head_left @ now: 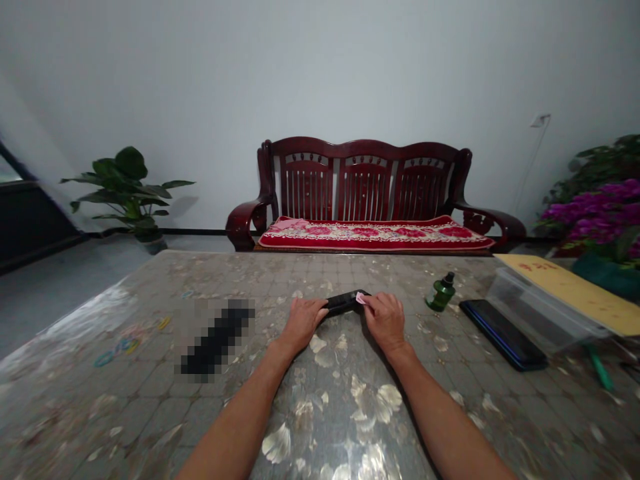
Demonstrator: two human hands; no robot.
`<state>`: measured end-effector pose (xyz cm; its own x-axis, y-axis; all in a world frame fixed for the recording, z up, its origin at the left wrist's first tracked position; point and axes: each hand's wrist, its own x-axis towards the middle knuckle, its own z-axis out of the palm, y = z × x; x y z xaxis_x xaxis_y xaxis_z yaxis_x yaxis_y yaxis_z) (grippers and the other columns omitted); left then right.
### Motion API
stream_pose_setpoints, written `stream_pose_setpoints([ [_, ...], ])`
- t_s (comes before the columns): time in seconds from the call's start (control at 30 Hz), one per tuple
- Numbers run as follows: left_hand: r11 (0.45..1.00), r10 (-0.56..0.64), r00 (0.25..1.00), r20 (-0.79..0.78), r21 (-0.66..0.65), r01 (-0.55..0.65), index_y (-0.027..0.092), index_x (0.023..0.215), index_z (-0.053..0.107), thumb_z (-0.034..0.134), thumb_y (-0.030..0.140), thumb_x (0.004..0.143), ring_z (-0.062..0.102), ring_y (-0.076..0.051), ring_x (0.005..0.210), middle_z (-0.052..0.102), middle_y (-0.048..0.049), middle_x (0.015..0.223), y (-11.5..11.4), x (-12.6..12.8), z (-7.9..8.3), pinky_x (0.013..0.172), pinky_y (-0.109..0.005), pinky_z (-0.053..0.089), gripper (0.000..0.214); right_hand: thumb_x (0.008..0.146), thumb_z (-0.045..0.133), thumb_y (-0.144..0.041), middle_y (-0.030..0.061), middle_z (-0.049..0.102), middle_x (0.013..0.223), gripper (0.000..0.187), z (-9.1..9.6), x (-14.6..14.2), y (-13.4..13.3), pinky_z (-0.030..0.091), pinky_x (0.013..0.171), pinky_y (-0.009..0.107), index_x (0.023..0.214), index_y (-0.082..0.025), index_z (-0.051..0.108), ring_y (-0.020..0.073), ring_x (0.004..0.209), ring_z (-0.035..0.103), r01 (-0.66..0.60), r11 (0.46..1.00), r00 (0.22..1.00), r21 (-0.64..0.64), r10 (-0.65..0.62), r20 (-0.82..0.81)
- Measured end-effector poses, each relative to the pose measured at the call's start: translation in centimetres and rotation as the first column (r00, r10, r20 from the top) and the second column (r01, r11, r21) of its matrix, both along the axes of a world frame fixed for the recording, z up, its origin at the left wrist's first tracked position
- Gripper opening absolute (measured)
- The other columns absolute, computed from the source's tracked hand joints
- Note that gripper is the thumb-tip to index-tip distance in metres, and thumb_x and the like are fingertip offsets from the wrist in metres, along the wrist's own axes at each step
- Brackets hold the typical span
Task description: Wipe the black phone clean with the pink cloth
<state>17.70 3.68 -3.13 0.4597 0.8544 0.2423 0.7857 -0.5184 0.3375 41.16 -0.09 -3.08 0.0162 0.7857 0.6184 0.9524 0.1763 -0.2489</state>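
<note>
Over the middle of the table, my left hand (303, 321) is closed on the left end of a flat black phone-like object (344, 303). This object is tilted, its right end a little farther from me. At that right end, my right hand (386, 319) pinches a small pink piece (361, 298), which looks like cloth or paper, against the object's surface. The fingers of both hands partly cover the object, and its exact kind is hard to make out.
Right of my hands stand a green bottle (441, 293), a dark phone (503, 333) and a clear plastic box (530, 310) under a yellow envelope (570, 287). A green handle (599, 368) lies nearby. Leftward are a blurred-out dark object (217, 341) and several coloured bands (130, 343).
</note>
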Motion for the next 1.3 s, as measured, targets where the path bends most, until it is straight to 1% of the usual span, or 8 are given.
stream_pose_setpoints([
  [0.1, 1.000, 0.011, 1.000, -0.009, 0.001, -0.011, 0.024, 0.127, 0.063, 0.039, 0.038, 0.104, 0.062, -0.026, 0.108, 0.072, -0.0071, 0.120, -0.1, 0.0, 0.1, 0.108, -0.047, 0.035, 0.036, 0.094, 0.060, -0.021, 0.0044, 0.067, 0.085, 0.017, 0.1, -0.3, -0.1, 0.028, 0.077, 0.032, 0.100, -0.026, 0.075, 0.0210, 0.086, 0.049, 0.004, 1.000, 1.000, 0.006, -0.004, -0.001],
  [0.27, 1.000, 0.008, 1.000, 0.002, -0.010, -0.008, 0.024, 0.125, 0.064, 0.041, 0.036, 0.104, 0.063, -0.027, 0.108, 0.071, -0.0069, 0.121, -0.1, 0.1, 0.2, 0.108, -0.048, 0.035, 0.034, 0.094, 0.060, -0.021, 0.0037, 0.067, 0.084, 0.016, 0.4, -1.4, -0.2, 0.028, 0.078, 0.032, 0.098, -0.026, 0.075, 0.0209, 0.087, 0.050, -0.088, 0.996, 0.996, 0.000, 0.088, 0.026],
  [0.47, 1.000, 0.012, 1.000, -0.011, -0.008, -0.012, 0.021, 0.126, 0.064, 0.040, 0.035, 0.104, 0.063, -0.027, 0.110, 0.071, -0.0091, 0.122, 0.0, 0.1, 0.1, 0.107, -0.048, 0.036, 0.035, 0.094, 0.061, -0.021, 0.0039, 0.067, 0.083, 0.016, 0.2, -0.3, 0.2, 0.027, 0.076, 0.032, 0.098, -0.026, 0.076, 0.0206, 0.084, 0.050, 0.017, 1.000, 1.000, 0.012, -0.017, -0.015],
  [0.67, 1.000, 0.013, 1.000, -0.009, -0.025, -0.013, 0.022, 0.126, 0.064, 0.039, 0.036, 0.104, 0.064, -0.027, 0.109, 0.072, -0.0086, 0.120, -0.3, 0.2, 0.8, 0.108, -0.048, 0.035, 0.036, 0.093, 0.062, -0.022, 0.0035, 0.066, 0.081, 0.013, -0.3, -0.6, 0.3, 0.028, 0.076, 0.032, 0.096, -0.024, 0.075, 0.0197, 0.083, 0.050, -0.130, 0.990, 0.992, 0.062, 0.129, 0.014],
  [0.87, 0.999, 0.020, 0.999, -0.034, -0.040, -0.022, 0.022, 0.126, 0.064, 0.041, 0.034, 0.103, 0.064, -0.028, 0.110, 0.071, -0.0095, 0.122, -0.3, 0.3, 1.0, 0.108, -0.049, 0.034, 0.035, 0.093, 0.061, -0.021, 0.0031, 0.065, 0.078, 0.015, -0.5, 0.7, 0.8, 0.027, 0.074, 0.031, 0.094, -0.024, 0.076, 0.0199, 0.081, 0.049, 0.005, 0.994, 1.000, 0.106, -0.003, -0.016],
  [1.03, 0.999, 0.010, 1.000, 0.006, -0.030, -0.010, 0.021, 0.124, 0.065, 0.043, 0.034, 0.102, 0.064, -0.028, 0.110, 0.072, -0.0095, 0.121, -0.2, 0.2, 0.8, 0.108, -0.048, 0.035, 0.033, 0.093, 0.062, -0.020, 0.0028, 0.067, 0.081, 0.014, -0.4, 0.1, 0.5, 0.029, 0.076, 0.031, 0.096, -0.025, 0.075, 0.0197, 0.085, 0.050, -0.132, 0.989, 0.991, 0.061, 0.132, 0.010],
  [1.1, 1.000, 0.007, 1.000, 0.005, -0.025, -0.007, 0.022, 0.124, 0.065, 0.045, 0.035, 0.102, 0.065, -0.028, 0.109, 0.072, -0.0092, 0.121, -0.2, 0.2, 0.8, 0.107, -0.048, 0.036, 0.032, 0.092, 0.062, -0.019, 0.0027, 0.067, 0.081, 0.015, -0.3, 0.2, 0.5, 0.028, 0.076, 0.031, 0.096, -0.025, 0.076, 0.0196, 0.084, 0.050, -0.102, 0.994, 0.995, 0.050, 0.102, -0.004],
  [1.3, 0.999, -0.039, 0.999, -0.011, 0.002, 0.039, 0.021, 0.123, 0.064, 0.052, 0.035, 0.100, 0.065, -0.027, 0.108, 0.072, -0.0091, 0.120, -0.2, 0.1, 0.6, 0.103, -0.044, 0.040, 0.030, 0.092, 0.059, -0.016, 0.0029, 0.066, 0.082, 0.022, -0.5, 2.3, 0.7, 0.028, 0.076, 0.031, 0.098, -0.026, 0.077, 0.0203, 0.084, 0.049, 0.087, 0.996, 0.995, 0.020, -0.085, -0.056],
])
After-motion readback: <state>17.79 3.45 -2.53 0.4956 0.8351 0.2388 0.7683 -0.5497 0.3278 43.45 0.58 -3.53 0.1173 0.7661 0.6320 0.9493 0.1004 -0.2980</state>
